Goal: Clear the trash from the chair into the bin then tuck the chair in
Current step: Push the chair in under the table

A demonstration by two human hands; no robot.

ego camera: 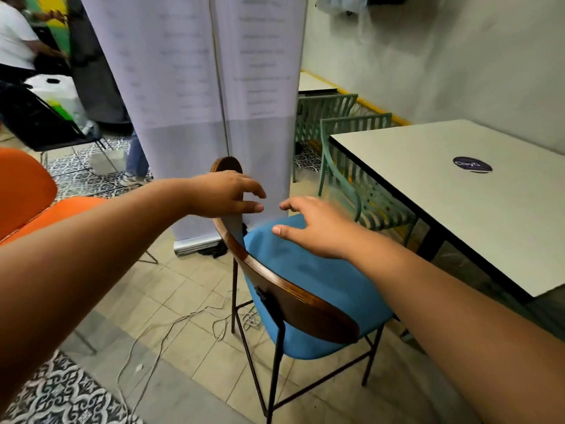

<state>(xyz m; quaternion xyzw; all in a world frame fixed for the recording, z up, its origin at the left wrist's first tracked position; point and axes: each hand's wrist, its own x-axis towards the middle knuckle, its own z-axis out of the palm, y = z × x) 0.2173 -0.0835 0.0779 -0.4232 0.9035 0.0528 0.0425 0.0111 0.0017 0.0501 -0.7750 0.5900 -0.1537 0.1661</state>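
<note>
An orange moulded chair [27, 191] stands at far left. The left hand [226, 194], fingers loosely spread, rests on the curved wooden backrest [293, 298] of the blue-cushioned metal-legged chair [321, 289]; the right hand [315, 228] hovers open over its seat, beside the white black-edged table [458, 191]
</note>
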